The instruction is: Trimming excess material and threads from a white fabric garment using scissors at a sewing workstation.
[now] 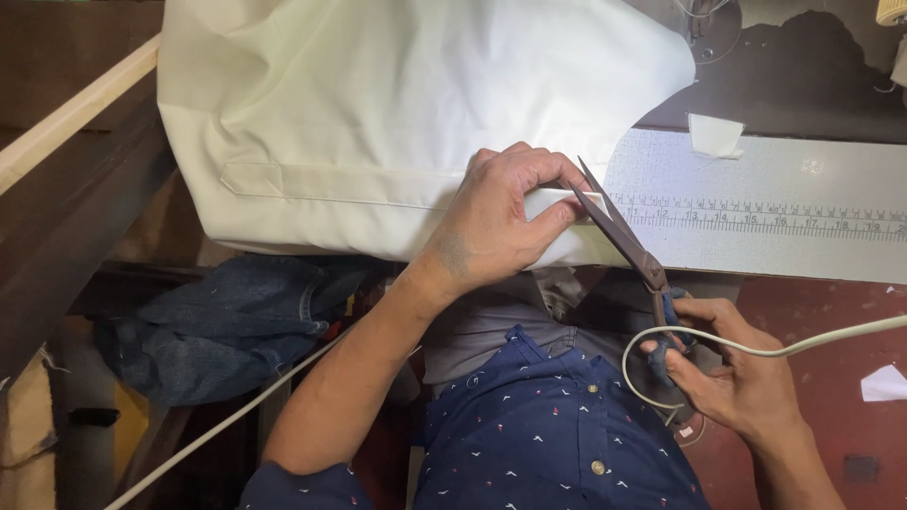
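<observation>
My left hand (pixel 499 219) pinches a narrow strip at the edge of a cream-white cloth (pixel 378 113) that is spread over the table. My right hand (pixel 732 368) grips the blue-wrapped handles of a pair of dark metal scissors (pixel 631 247). The blades point up and left, and their tips meet the strip right by my left fingertips. The cloth has a stitched band running across it at my left hand's level. A white cord (pixel 756 348) loops over my right hand.
The white table top (pixel 803 236) has a printed ruler along its front edge. A small white scrap (pixel 715 135) lies on it. Blue denim (pixel 227 326) is heaped below the table at left. A wooden rail (pixel 66 118) runs along the far left.
</observation>
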